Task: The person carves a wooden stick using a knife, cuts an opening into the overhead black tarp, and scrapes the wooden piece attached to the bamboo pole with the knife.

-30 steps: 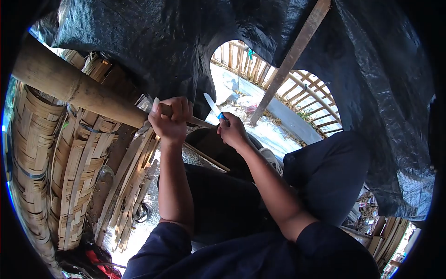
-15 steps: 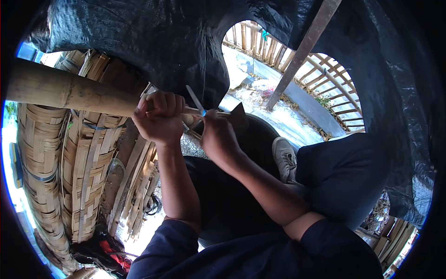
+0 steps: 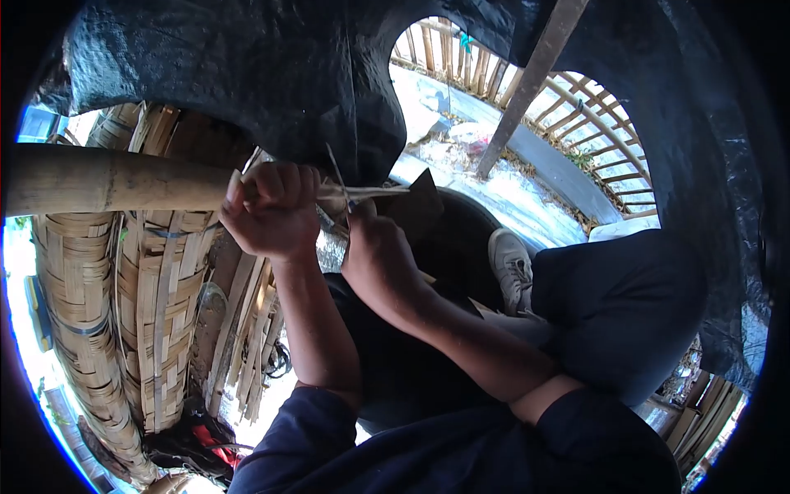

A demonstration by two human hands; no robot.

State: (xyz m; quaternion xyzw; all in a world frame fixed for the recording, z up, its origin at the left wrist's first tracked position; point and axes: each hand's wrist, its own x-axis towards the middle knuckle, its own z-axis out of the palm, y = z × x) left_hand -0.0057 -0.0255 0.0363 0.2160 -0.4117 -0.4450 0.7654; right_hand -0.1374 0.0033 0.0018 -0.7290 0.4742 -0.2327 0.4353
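Observation:
My left hand point(image 3: 276, 210) is closed in a fist around a thin pale bamboo strip point(image 3: 383, 192), which sticks out to the right past my right hand. That fist sits beside the right end of a thick bamboo pole point(image 3: 123, 179). My right hand point(image 3: 378, 255) grips a knife point(image 3: 336, 169), its narrow blade pointing up and slightly left, crossing the strip close to my left fist. The knife's handle is hidden inside my fingers. Under the strip's far end shows a dark pointed piece point(image 3: 424, 202) whose kind I cannot make out.
Rolls of woven bamboo point(image 3: 82, 288) stand on the left, with loose bamboo slats point(image 3: 255, 350) beside them. Black plastic sheeting point(image 3: 206, 62) hangs in front. A slanted post point(image 3: 531, 86) and a bamboo fence point(image 3: 592, 136) are beyond. My shoe point(image 3: 512, 267) rests to the right.
Both hands have shifted slightly left in view, and the knife blade appears thinner, turned more edge-on. The whole view has also tilted a little. Both grips stay the same.

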